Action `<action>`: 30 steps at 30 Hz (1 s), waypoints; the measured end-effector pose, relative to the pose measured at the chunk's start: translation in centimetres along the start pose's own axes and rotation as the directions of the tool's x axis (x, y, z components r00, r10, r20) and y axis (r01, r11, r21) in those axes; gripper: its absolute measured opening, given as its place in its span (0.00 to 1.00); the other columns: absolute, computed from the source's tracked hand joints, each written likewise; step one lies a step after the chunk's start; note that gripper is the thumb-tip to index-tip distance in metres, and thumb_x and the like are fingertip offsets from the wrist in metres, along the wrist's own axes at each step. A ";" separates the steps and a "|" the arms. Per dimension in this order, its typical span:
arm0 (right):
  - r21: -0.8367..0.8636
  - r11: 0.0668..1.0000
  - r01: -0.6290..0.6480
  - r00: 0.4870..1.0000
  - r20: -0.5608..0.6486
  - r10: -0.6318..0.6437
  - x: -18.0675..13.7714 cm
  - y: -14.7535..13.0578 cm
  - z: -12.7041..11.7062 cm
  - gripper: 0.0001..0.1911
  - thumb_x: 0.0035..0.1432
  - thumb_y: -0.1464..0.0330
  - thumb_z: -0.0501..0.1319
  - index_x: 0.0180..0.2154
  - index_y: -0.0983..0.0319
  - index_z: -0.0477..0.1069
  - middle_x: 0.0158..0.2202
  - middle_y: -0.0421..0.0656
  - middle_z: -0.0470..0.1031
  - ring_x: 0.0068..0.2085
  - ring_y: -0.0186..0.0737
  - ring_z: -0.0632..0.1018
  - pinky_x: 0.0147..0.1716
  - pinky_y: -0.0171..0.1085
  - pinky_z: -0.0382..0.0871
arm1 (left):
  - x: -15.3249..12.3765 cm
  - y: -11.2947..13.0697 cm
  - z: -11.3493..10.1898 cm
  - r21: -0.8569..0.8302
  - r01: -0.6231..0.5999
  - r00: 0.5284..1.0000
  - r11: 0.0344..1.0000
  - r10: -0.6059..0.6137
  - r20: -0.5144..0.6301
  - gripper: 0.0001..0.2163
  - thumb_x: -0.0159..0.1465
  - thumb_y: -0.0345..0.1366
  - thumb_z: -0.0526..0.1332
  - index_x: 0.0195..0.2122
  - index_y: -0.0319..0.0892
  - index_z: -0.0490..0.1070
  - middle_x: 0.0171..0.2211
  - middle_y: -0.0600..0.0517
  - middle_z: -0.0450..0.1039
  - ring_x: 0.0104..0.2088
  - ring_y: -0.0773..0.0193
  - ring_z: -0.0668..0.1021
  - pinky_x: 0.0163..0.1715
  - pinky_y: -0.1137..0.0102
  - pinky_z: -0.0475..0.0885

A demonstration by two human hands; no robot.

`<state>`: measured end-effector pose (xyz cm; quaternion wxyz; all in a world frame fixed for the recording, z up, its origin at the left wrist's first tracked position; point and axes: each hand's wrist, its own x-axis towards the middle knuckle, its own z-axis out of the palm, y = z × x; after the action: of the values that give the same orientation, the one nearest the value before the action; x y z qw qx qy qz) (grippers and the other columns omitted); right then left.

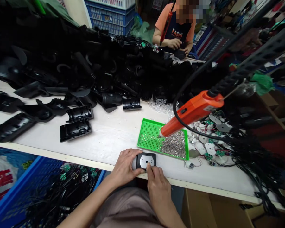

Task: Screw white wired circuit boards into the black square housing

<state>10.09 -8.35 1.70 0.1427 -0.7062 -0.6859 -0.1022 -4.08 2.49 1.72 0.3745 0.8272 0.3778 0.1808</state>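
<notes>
At the table's front edge my left hand [126, 167] is closed on a small square black block [153, 157], gripping it by the left side with thumb and fingers. On top of the block lies a light grey plate [144, 160] with cut corners and a dark hole near its middle. My right hand [158, 182] has its index fingertip on the plate by that hole, the other fingers curled in. Whether something small is under that fingertip I cannot make out. Just beyond is a green perforated tray [148, 133] with many small metal screws [174, 144] heaped at its right.
An orange electric screwdriver [192, 109] hangs tip-down over the tray. Black plastic shells [76, 129] lie left, with a large dark heap behind. Clear plastic pieces [160, 106] lie behind the tray, wired parts [210, 148] right. A blue crate [19, 186] stands below left; a co-worker [173, 34] sits opposite.
</notes>
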 end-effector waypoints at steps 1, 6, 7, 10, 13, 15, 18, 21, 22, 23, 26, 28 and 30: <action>-0.010 1.000 0.006 1.000 0.011 -0.006 0.1 -0.1 0.0 0.21 0.55 0.84 0.53 0.50 0.66 0.67 0.30 0.47 0.72 0.33 0.45 0.73 0.25 0.40 0.68 | 0.0 0.0 -0.1 -0.009 -0.007 1.000 1.000 0.007 0.009 0.26 0.58 0.39 0.65 0.57 0.48 0.61 0.53 0.48 0.70 0.54 0.52 0.69 0.54 0.56 0.61; -0.045 0.999 0.012 1.000 -0.002 -0.013 0.1 -0.1 -0.1 0.21 0.55 0.84 0.51 0.49 0.67 0.67 0.30 0.48 0.72 0.34 0.45 0.73 0.23 0.40 0.69 | 0.3 0.8 0.6 0.008 0.101 0.993 0.995 -0.100 -0.056 0.15 0.66 0.40 0.56 0.53 0.47 0.66 0.49 0.48 0.73 0.51 0.54 0.72 0.51 0.56 0.62; -0.041 0.999 0.013 1.000 -0.009 -0.013 0.1 0.0 -0.1 0.20 0.55 0.84 0.51 0.49 0.67 0.67 0.30 0.47 0.72 0.33 0.45 0.73 0.24 0.40 0.69 | 0.5 1.0 0.9 0.022 0.131 0.988 0.991 -0.129 -0.082 0.15 0.65 0.40 0.56 0.52 0.47 0.67 0.48 0.48 0.74 0.50 0.53 0.72 0.50 0.56 0.63; -0.014 0.998 0.055 0.998 -0.027 -0.056 0.2 0.7 0.2 0.18 0.57 0.82 0.53 0.49 0.67 0.68 0.29 0.46 0.71 0.32 0.43 0.72 0.24 0.39 0.67 | 1.0 1.5 1.4 0.059 0.180 0.980 0.982 -0.174 -0.095 0.14 0.64 0.39 0.57 0.51 0.46 0.68 0.46 0.47 0.75 0.49 0.52 0.72 0.49 0.54 0.62; 0.014 0.992 0.127 0.990 -0.059 -0.126 0.4 1.3 0.7 0.18 0.58 0.81 0.54 0.49 0.68 0.68 0.28 0.44 0.71 0.31 0.41 0.72 0.23 0.38 0.65 | 1.3 1.7 1.6 0.097 0.208 0.976 0.973 -0.201 -0.081 0.13 0.63 0.39 0.58 0.48 0.45 0.69 0.45 0.47 0.75 0.48 0.51 0.72 0.49 0.53 0.62; 0.040 0.987 0.158 0.985 -0.076 -0.155 0.7 1.7 0.7 0.17 0.59 0.80 0.54 0.50 0.67 0.68 0.27 0.44 0.70 0.31 0.40 0.72 0.24 0.38 0.64 | 1.4 1.6 1.6 0.123 0.215 0.975 0.969 -0.205 -0.088 0.13 0.62 0.38 0.59 0.47 0.45 0.69 0.44 0.47 0.75 0.48 0.51 0.72 0.49 0.53 0.61; 0.157 0.971 0.181 0.981 -0.100 -0.167 1.0 3.4 -0.9 0.14 0.61 0.76 0.55 0.49 0.64 0.70 0.30 0.44 0.74 0.33 0.39 0.74 0.31 0.38 0.68 | 1.4 1.5 1.7 0.142 0.206 0.976 0.968 -0.193 -0.101 0.13 0.62 0.40 0.59 0.47 0.45 0.68 0.44 0.48 0.75 0.48 0.50 0.72 0.50 0.53 0.61; 0.281 0.957 0.077 0.974 -0.228 -0.011 0.6 7.4 -4.1 0.12 0.62 0.73 0.57 0.46 0.61 0.73 0.35 0.46 0.78 0.37 0.39 0.77 0.39 0.39 0.71 | 1.3 1.4 2.0 0.148 0.192 0.977 0.970 -0.175 -0.119 0.14 0.63 0.41 0.57 0.48 0.45 0.68 0.44 0.47 0.75 0.48 0.50 0.72 0.51 0.52 0.60; 0.293 0.956 -0.009 0.966 -0.246 0.085 0.3 9.0 -5.2 0.11 0.62 0.73 0.57 0.45 0.60 0.74 0.36 0.46 0.79 0.37 0.39 0.77 0.40 0.39 0.72 | 1.3 1.4 2.1 0.150 0.185 0.978 0.971 -0.167 -0.125 0.14 0.63 0.41 0.57 0.48 0.44 0.67 0.45 0.46 0.75 0.48 0.50 0.72 0.51 0.51 0.59; 0.292 0.951 -0.101 0.958 -0.229 0.172 -0.2 10.6 -6.2 0.10 0.62 0.71 0.57 0.43 0.60 0.75 0.36 0.46 0.79 0.37 0.39 0.78 0.41 0.38 0.72 | 1.3 1.4 2.1 0.151 0.178 0.979 0.972 -0.159 -0.130 0.14 0.63 0.42 0.56 0.49 0.44 0.67 0.45 0.46 0.75 0.49 0.49 0.72 0.52 0.51 0.59; 0.266 0.927 -0.265 0.954 -0.066 0.292 -2.4 13.4 -7.9 0.11 0.63 0.66 0.56 0.37 0.60 0.78 0.34 0.45 0.81 0.35 0.40 0.81 0.37 0.37 0.74 | 1.3 1.2 2.3 0.151 0.166 0.980 0.974 -0.145 -0.139 0.15 0.64 0.43 0.55 0.49 0.44 0.67 0.46 0.46 0.74 0.48 0.49 0.72 0.51 0.51 0.60; 0.259 0.919 -0.298 0.954 0.078 0.288 -4.0 13.2 -7.4 0.14 0.64 0.64 0.55 0.34 0.59 0.79 0.33 0.44 0.82 0.33 0.40 0.82 0.34 0.36 0.74 | 1.3 1.1 2.4 0.155 0.165 0.979 0.974 -0.144 -0.143 0.15 0.64 0.44 0.54 0.49 0.45 0.67 0.46 0.46 0.74 0.49 0.49 0.72 0.51 0.51 0.60; 0.270 0.903 -0.334 0.929 0.254 0.268 -5.5 11.7 -6.0 0.15 0.63 0.65 0.55 0.32 0.58 0.79 0.30 0.43 0.82 0.29 0.40 0.82 0.28 0.35 0.72 | 1.2 1.1 2.4 0.161 0.164 0.979 0.973 -0.141 -0.148 0.15 0.64 0.44 0.54 0.50 0.45 0.67 0.46 0.46 0.74 0.49 0.49 0.72 0.52 0.51 0.59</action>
<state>21.83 -15.75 4.74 0.1918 -0.7799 -0.5864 0.1050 -1.35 1.81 0.96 0.2877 0.8109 0.4791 0.1736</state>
